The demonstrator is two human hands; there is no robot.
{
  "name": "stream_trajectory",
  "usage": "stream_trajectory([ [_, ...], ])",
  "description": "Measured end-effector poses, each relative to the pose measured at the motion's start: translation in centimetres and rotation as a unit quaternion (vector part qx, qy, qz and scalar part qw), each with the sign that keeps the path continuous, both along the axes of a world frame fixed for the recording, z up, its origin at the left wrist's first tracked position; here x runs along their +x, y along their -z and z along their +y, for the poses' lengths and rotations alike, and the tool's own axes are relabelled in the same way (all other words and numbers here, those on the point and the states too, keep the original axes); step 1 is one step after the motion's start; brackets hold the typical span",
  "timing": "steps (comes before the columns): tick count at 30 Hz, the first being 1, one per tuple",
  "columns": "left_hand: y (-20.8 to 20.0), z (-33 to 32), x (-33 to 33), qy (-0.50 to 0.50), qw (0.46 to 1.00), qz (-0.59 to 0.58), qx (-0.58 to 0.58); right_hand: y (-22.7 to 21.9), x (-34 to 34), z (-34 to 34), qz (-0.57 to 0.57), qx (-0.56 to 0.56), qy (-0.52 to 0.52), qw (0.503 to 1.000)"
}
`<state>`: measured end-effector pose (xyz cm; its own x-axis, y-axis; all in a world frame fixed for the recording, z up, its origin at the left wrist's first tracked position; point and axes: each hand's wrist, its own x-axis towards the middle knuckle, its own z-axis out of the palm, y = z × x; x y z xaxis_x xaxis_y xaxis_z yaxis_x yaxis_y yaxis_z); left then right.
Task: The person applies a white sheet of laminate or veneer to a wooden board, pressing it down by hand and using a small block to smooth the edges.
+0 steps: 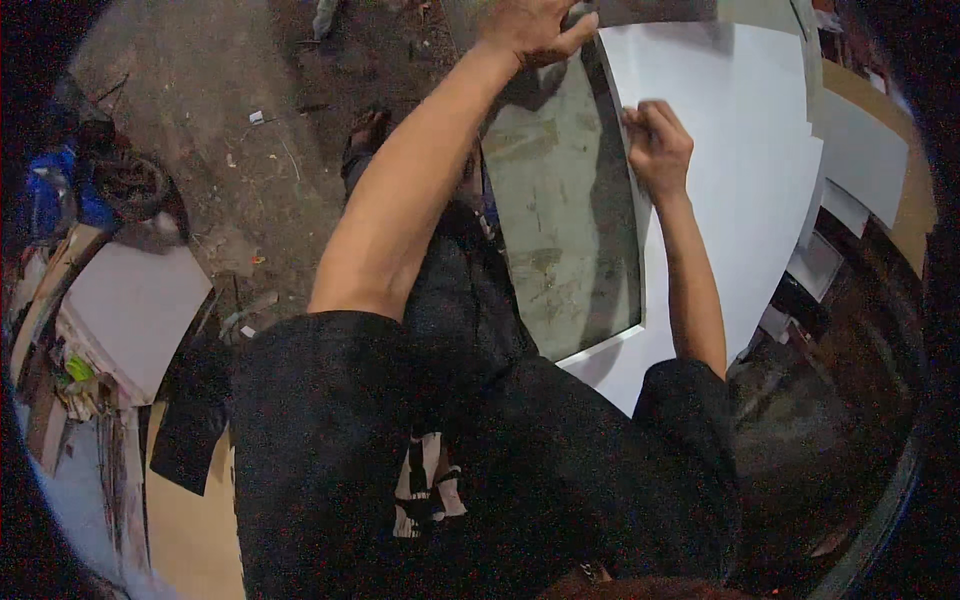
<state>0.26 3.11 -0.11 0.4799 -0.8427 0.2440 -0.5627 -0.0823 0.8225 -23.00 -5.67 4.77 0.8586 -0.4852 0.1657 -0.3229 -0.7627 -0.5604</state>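
A large white sheet [735, 120] lies on a worn grey-green tabletop [550, 220], over the right part of it. A dark band runs along the sheet's left side, and a narrow white strip [603, 347] extends from its near end to the left. My left hand [535, 30] reaches to the far end by the sheet's corner. Its fingers are closed around a small dark thing, mostly hidden, with the thumb pointing right. Over the sheet's left edge is my right hand [660, 150], fingers curled tight; whatever they may hold is too small to make out.
More white and tan boards [865, 150] are stacked at the right. To the left, a pale panel [140, 310] leans among scraps, near a blue object [65, 190] and a dark round thing. The dirty floor [250, 130] has bits of litter, including a small white piece [257, 117].
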Motion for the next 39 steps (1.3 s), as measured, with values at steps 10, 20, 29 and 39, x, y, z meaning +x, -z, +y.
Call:
stream_trajectory([
  [10,0.4,-0.1,-0.1,-0.007,1.000,-0.014,0.014,-1.5,-1.6,1.0,0.056,0.031,0.025,0.998],
  [20,0.5,-0.7,-0.3,-0.010,0.999,-0.048,0.018,-3.7,3.3,-1.4,0.005,0.044,0.016,0.999],
  [29,-0.1,-0.9,-0.3,-0.028,0.997,-0.060,0.042,-3.5,-7.1,1.8,0.109,0.061,-0.013,0.992],
  [39,0.8,-1.4,-0.3,-0.023,0.996,-0.081,-0.006,-3.9,-7.5,1.2,0.037,0.112,0.076,0.990],
])
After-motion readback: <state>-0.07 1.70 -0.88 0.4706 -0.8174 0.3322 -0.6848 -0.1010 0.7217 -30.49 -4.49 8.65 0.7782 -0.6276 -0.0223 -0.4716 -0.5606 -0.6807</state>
